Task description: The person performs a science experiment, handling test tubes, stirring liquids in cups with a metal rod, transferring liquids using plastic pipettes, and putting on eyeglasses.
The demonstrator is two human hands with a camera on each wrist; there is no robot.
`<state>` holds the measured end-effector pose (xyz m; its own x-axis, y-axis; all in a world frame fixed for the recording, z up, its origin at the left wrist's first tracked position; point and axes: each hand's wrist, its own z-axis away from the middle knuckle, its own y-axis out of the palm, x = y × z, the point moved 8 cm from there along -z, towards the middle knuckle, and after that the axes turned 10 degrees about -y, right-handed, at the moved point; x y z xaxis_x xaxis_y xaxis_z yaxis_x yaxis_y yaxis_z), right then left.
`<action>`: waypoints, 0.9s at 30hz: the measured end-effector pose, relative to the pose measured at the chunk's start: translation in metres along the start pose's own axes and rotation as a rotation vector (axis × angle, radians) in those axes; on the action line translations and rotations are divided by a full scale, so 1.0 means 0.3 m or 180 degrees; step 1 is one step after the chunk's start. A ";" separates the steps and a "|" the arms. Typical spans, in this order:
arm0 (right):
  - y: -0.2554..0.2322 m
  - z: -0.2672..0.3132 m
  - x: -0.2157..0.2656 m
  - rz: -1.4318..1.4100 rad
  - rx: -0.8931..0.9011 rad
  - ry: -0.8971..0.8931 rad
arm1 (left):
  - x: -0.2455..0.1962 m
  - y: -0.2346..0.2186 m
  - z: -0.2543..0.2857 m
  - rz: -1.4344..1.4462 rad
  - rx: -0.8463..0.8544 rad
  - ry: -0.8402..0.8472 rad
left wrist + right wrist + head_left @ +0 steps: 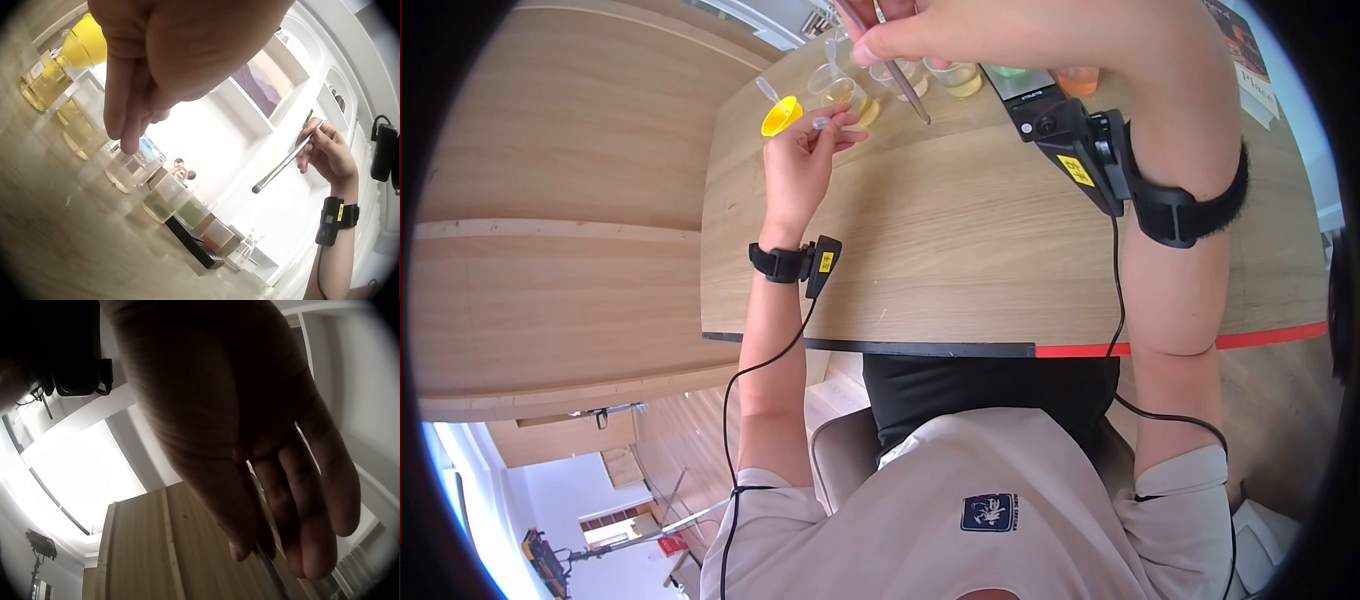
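"Where's the stick (908,92)?"
"Above the table (970,230), near the cups (958,82), clamped between my right hand's (930,35) fingers. My left hand (800,165) pinches a clear bit (820,123)."
"How would you proceed?"
"I'd keep that grip light and steer the tip clear of the rims."

the left arm (775,390) reaches forward, almost straight; the left hand (795,175) draws thumb and forefinger together in a pinch. the right arm (1180,290) is raised, its right hand (331,153) turned inward, thumb pinching against the forefinger, the other fingers (312,519) loosely extended.
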<state>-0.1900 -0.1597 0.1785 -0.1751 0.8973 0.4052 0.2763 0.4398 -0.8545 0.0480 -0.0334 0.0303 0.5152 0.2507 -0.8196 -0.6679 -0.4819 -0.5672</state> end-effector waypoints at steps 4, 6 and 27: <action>0.004 0.011 -0.013 0.0048 -0.0063 -0.0056 | -0.005 -0.008 0.003 0.0113 -0.0040 -0.0022; 0.007 0.056 -0.101 0.0071 -0.0100 -0.0084 | 0.004 -0.018 0.001 0.0126 -0.0054 -0.0034; 0.025 -0.014 0.071 0.0306 -0.0477 -0.0313 | 0.076 -0.062 0.014 0.0508 -0.0297 0.0071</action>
<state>-0.1878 -0.1371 0.1822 -0.2306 0.9306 0.2842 0.4324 0.3596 -0.8269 0.0699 -0.0151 0.0218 0.4192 0.1466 -0.8960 -0.6899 -0.5901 -0.4193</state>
